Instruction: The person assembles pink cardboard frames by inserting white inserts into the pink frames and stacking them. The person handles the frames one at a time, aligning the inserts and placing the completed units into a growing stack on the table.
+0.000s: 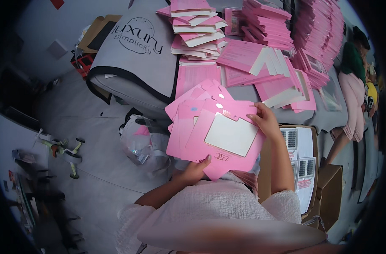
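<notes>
A fanned stack of flat pink cardboard packaging sleeves [197,139] is held in front of me. The top one has a large pale window with a notched edge, and hang holes show along the upper ends. My left hand [195,170] grips the stack at its lower edge, thumb on top. With thumb and fingers, my right hand [262,120] pinches the upper right corner of the top sleeve. The fingers under the cardboard are hidden.
Piles of pink packages [197,29] cover the grey sofa [133,59] ahead. An open carton [305,139] with clear-windowed packs stands at my right. A clear plastic bag [144,142] lies on the floor at left, beyond it a small bike [66,154]. Another person [351,93] is at far right.
</notes>
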A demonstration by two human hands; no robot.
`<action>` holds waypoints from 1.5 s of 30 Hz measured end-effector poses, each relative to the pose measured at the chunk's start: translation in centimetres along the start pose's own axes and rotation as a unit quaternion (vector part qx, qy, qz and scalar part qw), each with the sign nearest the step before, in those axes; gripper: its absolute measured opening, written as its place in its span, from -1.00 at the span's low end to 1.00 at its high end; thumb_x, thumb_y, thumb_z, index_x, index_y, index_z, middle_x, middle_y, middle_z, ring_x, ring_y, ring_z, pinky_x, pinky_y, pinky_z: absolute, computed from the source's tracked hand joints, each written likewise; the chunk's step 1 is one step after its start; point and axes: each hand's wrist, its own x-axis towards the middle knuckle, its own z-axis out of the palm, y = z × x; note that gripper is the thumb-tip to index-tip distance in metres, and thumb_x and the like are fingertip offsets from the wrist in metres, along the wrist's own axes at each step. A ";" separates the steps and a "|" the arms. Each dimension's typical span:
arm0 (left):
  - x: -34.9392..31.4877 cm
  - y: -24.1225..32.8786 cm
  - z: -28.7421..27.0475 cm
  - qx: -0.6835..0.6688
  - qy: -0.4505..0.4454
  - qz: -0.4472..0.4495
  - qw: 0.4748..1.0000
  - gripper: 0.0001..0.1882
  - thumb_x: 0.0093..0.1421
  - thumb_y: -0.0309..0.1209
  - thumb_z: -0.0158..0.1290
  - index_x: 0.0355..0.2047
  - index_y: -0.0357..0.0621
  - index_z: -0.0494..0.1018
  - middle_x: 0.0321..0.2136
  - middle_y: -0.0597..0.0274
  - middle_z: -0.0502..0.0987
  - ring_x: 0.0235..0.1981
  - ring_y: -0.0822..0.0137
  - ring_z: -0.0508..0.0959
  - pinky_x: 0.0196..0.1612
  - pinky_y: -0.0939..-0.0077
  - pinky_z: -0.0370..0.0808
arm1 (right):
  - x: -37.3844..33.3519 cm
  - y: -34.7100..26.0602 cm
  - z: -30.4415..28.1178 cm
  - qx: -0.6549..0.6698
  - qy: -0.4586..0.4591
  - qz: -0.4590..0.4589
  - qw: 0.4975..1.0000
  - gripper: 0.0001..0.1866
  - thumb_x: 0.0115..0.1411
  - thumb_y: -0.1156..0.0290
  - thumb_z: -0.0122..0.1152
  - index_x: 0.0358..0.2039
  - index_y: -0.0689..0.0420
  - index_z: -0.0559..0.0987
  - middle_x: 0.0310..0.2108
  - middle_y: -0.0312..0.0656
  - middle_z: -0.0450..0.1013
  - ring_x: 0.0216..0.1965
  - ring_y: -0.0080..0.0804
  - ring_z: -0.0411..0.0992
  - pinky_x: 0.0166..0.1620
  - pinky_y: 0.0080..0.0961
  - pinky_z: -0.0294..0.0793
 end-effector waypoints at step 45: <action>7.9 4.3 1.3 -0.232 0.083 0.213 0.946 -0.55 0.26 -0.38 0.00 0.12 -0.11 0.16 0.10 0.21 0.29 0.15 0.27 0.29 0.20 0.19 0.20 | -4.2 -6.5 1.2 0.047 0.067 -0.032 0.996 -0.86 0.17 0.47 0.19 -0.31 0.28 0.57 -0.50 -0.34 0.47 -0.47 -0.68 0.36 -0.38 -0.71 0.38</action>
